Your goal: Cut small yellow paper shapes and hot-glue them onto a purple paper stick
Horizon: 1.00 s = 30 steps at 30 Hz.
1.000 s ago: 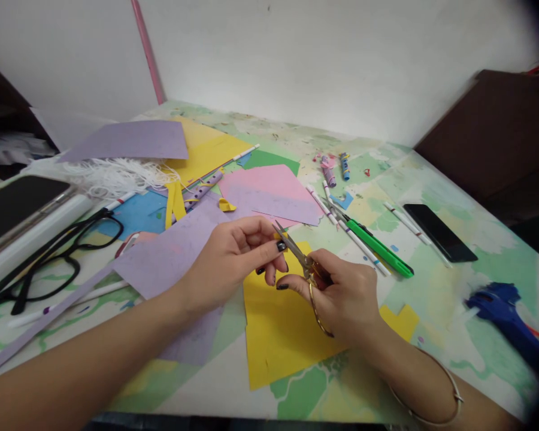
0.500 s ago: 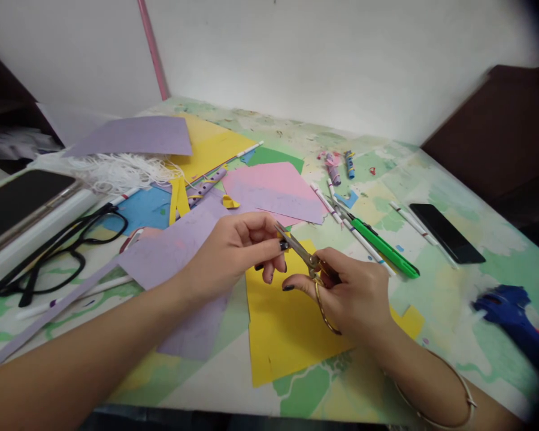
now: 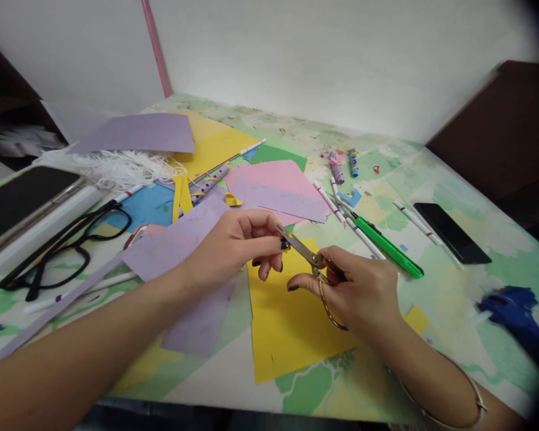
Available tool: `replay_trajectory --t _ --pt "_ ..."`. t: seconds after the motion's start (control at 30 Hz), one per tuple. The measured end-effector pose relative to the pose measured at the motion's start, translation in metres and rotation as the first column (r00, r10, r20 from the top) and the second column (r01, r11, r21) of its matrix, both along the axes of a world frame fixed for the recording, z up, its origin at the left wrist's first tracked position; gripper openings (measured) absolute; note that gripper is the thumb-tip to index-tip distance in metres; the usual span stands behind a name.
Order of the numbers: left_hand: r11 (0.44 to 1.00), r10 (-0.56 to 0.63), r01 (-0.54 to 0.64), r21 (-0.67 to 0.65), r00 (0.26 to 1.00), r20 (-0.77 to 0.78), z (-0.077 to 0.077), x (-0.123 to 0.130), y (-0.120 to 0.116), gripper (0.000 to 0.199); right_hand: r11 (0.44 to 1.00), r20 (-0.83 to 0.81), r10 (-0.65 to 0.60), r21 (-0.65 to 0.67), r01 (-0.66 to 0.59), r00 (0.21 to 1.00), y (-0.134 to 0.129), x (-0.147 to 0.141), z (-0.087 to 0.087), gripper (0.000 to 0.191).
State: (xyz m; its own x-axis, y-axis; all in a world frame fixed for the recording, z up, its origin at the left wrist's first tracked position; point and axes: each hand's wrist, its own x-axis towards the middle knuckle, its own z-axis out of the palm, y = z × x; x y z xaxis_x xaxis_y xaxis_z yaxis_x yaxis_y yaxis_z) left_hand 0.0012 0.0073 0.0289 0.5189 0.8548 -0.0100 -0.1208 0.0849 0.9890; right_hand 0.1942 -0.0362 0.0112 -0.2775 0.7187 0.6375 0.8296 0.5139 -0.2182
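Note:
My right hand has its fingers through the gold-coloured handles of small scissors. Their metal blades point up and left, with the tips at my left fingertips. My left hand pinches thumb against forefinger beside the blades, the other fingers curled below. A speck of yellow shows by the thumb, but what the pinch holds is too small to make out. Beneath both hands lies a yellow paper sheet. Purple paper lies under and beside my left forearm.
To the right are a green cutter, a black phone, and a blue glue gun. Glasses, white string and coloured sheets lie left. Behind are pink paper and small rolled paper pieces.
The view has shifted slightly, so the table things appear a little further right. My right hand and the scissors handles sit slightly further from my left hand; the pinch looks the same.

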Motion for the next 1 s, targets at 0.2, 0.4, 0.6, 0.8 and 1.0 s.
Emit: replay_trajectory --t 0.2,0.4,0.6,0.8,1.0 --pt "1.000 -0.003 0.002 -0.010 0.999 -0.035 0.0013 -0.0009 0.0022 0.010 1.000 0.013 0.005 -0.017 -0.005 1.000 -0.0001 0.0014 0.0015 0.053" --pt "1.000 -0.010 0.010 0.000 0.996 -0.091 0.0018 -0.0016 0.0039 0.009 1.000 0.041 0.014 -0.001 -0.014 0.999 0.0014 0.0041 0.0024 0.051" --pt "0.999 -0.029 0.031 0.013 0.991 -0.128 0.0002 -0.0022 0.0062 0.009 1.000 0.067 0.014 -0.016 -0.013 0.998 0.0015 0.0063 0.0037 0.053" --pt "0.998 -0.050 0.056 0.023 0.980 -0.190 0.0025 -0.0053 0.0079 0.010 0.999 0.081 0.024 -0.035 -0.021 0.996 0.0026 0.0068 0.0058 0.053" --pt "0.997 -0.074 0.079 0.016 0.977 -0.200 0.0007 -0.0057 0.0100 0.009 0.999 0.074 0.012 -0.049 -0.008 0.997 0.0021 0.0068 0.0051 0.053"
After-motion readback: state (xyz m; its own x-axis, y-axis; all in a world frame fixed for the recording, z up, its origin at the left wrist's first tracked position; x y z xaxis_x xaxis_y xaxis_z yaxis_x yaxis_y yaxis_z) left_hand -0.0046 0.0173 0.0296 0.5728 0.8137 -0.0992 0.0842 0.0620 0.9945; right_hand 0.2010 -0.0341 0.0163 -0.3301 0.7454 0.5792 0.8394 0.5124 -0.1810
